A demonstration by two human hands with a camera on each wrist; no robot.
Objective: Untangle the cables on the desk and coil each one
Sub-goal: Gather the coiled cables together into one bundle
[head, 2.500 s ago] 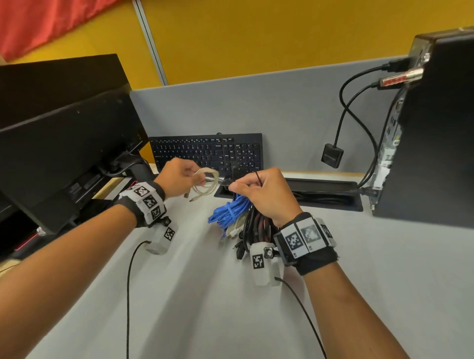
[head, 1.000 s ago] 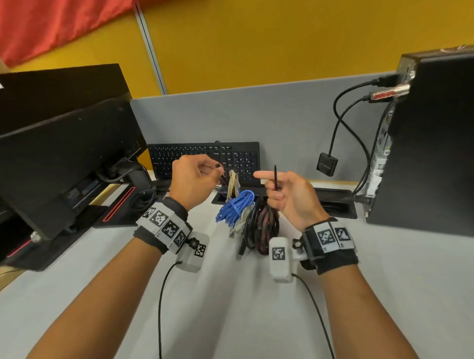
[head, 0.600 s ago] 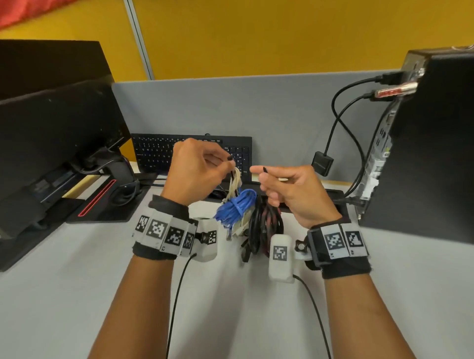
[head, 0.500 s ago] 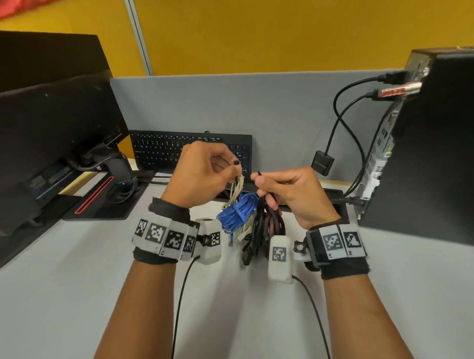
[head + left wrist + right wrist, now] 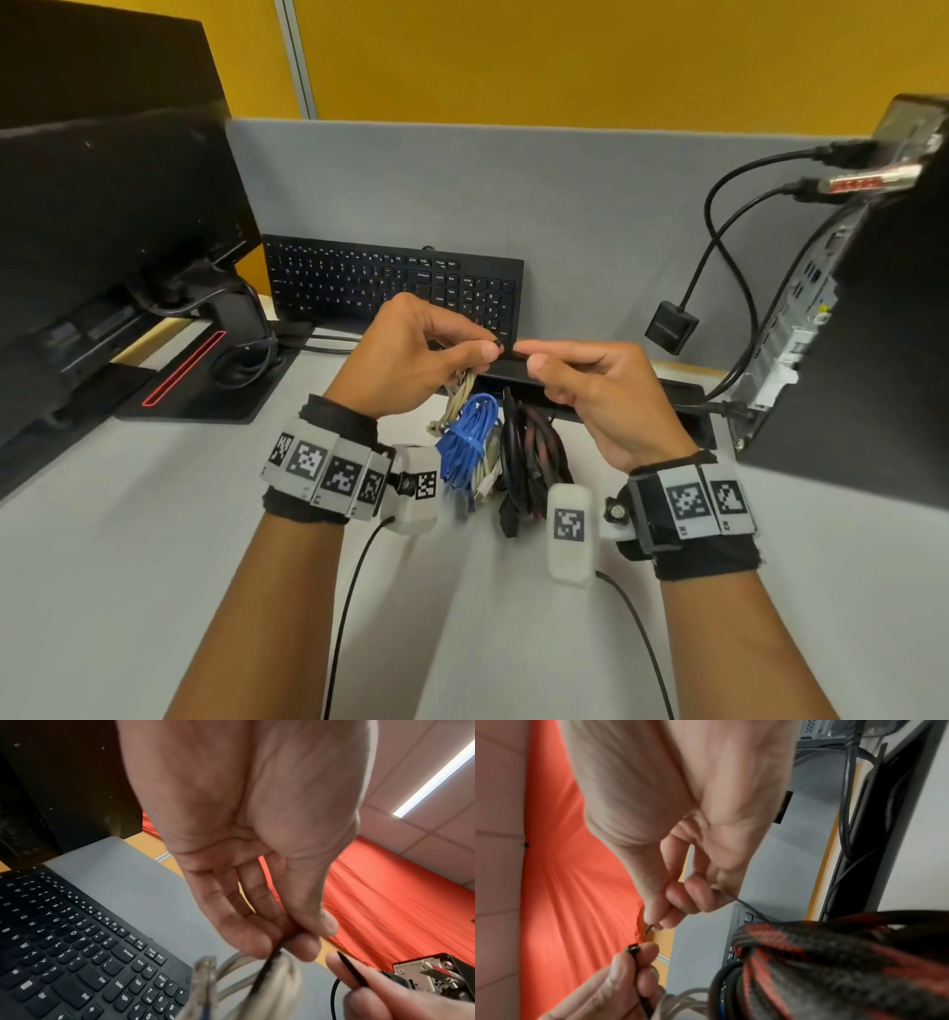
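Observation:
A thin black cable tie [image 5: 506, 351] is held above the desk between both hands. My left hand [image 5: 488, 352] pinches its head end [image 5: 634, 948], and the tie [image 5: 267, 969] loops round a coiled beige cable [image 5: 462, 395] hanging below that hand. My right hand [image 5: 526, 357] pinches the pointed tail [image 5: 350, 973] between thumb and forefinger, its tip [image 5: 649, 928] just short of the head. On the desk under the hands lie a tied blue cable coil [image 5: 470, 442] and a black-and-red braided cable coil [image 5: 534, 452].
A black keyboard [image 5: 390, 282] leans on the grey partition behind the hands. A monitor on its stand [image 5: 118, 246] fills the left. On the right stands a computer case [image 5: 873, 318] with plugged black cables [image 5: 719, 231]. A black cable slot [image 5: 683, 406] runs behind the coils.
My right hand has turned the tie's tail from upright to level and brought it left to the head end in my left hand. The beige coil now hangs lower under my left hand.

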